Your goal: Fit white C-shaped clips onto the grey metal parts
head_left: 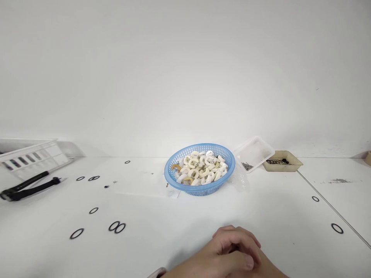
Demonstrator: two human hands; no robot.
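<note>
My hands rest together at the bottom of the head view, just above or on the white table. My left hand (222, 253) lies across the front with its fingers curled over my right hand (249, 234). The left thumb points to the right. Most of my right hand is hidden behind the left, so how its fingers lie does not show. Nothing besides the hands themselves is seen in the grasp. Beyond them stands a blue oval basket (199, 188), heaped with white and cream ring-shaped plastic pieces (193, 174), some with small metal parts.
Right of the basket, a tilted clear tray (257, 148) holds small metal pins (247, 166). Beside it sits a beige tray (279, 168). Black rings (77, 233) are scattered about. At left are a white slotted basket (55, 151) and a black-handled tool (29, 187).
</note>
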